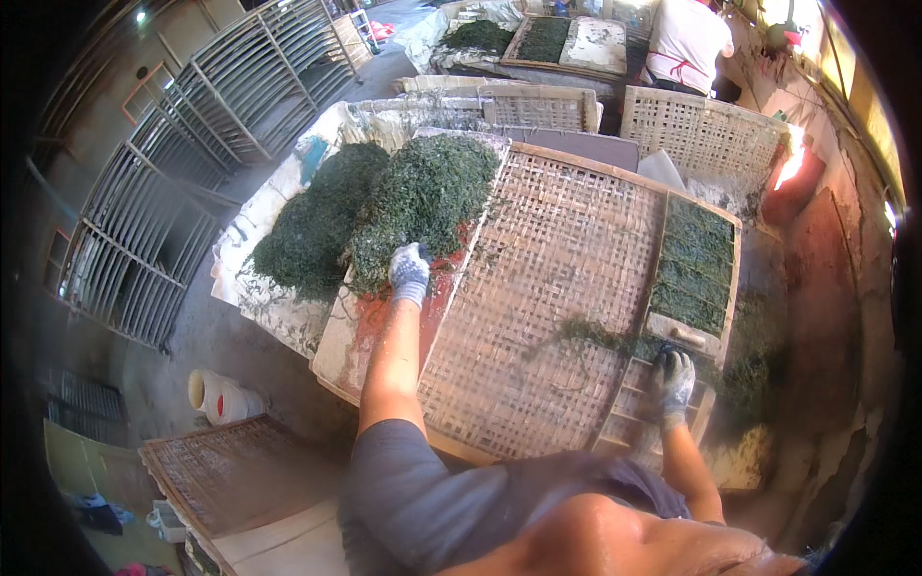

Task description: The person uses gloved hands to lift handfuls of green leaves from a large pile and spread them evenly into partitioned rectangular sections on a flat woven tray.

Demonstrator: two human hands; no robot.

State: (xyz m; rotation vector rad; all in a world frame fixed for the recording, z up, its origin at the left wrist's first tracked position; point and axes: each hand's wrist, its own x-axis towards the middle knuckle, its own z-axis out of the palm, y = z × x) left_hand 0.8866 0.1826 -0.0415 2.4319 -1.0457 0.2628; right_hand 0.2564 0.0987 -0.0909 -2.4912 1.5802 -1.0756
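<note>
My left hand (410, 272), in a pale, stained glove, is closed at the near edge of a heap of fine green shreds (423, 197); its fingertips are partly hidden there. A second, darker heap (322, 226) lies just left of it. In a similar glove, my right hand (676, 387) reaches over a divided wooden frame (638, 403), fingers extended and their tips dark among green strands. Right beyond those fingers lies a flat wooden block with a handle (684, 331). Green shreds (690, 259) fill the frame's far sections. Between my hands spreads a large woven bamboo tray (538, 317) with scattered strands.
Tall slatted racks (134, 245) line the left. A white bucket (223, 398) stands on the floor at lower left, beside another tray (245, 470). Woven panels (706, 130) stand upright beyond the table. A person in a white top (687, 43) is at the back right.
</note>
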